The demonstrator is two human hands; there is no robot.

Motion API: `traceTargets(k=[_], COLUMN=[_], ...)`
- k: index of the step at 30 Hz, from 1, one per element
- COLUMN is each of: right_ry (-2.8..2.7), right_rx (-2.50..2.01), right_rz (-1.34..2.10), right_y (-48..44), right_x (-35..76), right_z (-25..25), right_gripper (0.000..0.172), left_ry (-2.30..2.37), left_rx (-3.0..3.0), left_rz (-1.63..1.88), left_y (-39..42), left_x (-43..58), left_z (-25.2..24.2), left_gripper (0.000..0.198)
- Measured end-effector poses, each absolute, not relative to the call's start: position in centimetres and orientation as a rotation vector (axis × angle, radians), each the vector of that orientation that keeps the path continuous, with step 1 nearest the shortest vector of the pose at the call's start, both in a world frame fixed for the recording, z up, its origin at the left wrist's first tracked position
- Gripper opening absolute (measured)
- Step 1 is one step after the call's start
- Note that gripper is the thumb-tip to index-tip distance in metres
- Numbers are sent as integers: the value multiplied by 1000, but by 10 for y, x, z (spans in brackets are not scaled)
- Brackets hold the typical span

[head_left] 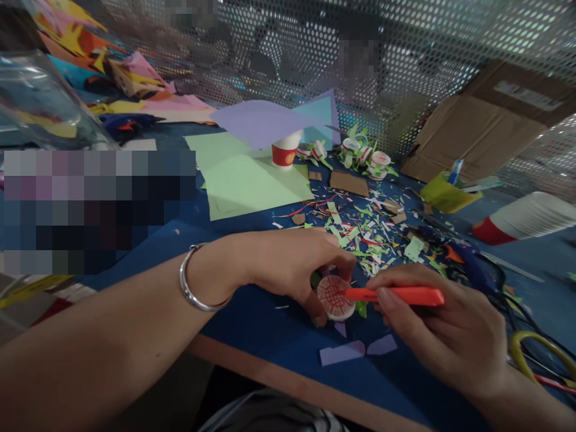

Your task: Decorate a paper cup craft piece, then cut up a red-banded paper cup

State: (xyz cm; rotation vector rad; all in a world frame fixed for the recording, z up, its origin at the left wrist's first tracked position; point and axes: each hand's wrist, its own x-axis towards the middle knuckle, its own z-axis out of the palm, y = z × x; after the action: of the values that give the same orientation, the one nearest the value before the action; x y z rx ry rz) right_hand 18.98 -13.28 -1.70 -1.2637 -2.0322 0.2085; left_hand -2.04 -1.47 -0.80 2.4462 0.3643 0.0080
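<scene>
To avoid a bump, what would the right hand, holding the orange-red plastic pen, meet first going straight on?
Likely the round white piece with red markings: the pen ahead of the right hand seems to touch it, though depth is unclear.

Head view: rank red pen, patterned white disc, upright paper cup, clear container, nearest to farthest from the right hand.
1. Red pen, in the right hand.
2. Patterned white disc, leftward, in the left hand.
3. Upright paper cup, beyond, on the green sheet.
4. Clear container, far upper left.

Two hands (294,264) (443,327), one red marker (409,296), one silver bangle (183,281), one yellow tub (447,195), one cup stack (531,217)
</scene>
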Motion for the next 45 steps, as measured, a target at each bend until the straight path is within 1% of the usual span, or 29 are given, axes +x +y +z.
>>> traceTargets(k=[9, 21, 26, 35, 40, 45], right_ry=[-2009, -2055, -2024, -2081, -2081, -2085], right_rx=[-1318, -1256, -1266, -1176, -1186, -1176], right_rz=[135, 78, 121, 209, 202, 220], right_y=[-138, -133, -135, -130, -130, -132], right_x=[191, 195, 193, 190, 190, 190], right_z=[-15, -18, -18, -21, -21, -19], right_gripper=[8, 7, 7, 10, 10, 10], left_ry=[376, 365, 361, 386, 396, 380], left_rx=[2441, 2446, 2457, 2430, 2423, 2436], left_rz=[1, 14, 17, 17, 5, 7], left_y=[-15, -14, -15, -17, -17, -17], left_x=[-20, -20, -20, -18, -18, -18], left_z=[-8, -10, -9, -7, -7, -6], left_gripper=[50, 50, 52, 47, 44, 46])
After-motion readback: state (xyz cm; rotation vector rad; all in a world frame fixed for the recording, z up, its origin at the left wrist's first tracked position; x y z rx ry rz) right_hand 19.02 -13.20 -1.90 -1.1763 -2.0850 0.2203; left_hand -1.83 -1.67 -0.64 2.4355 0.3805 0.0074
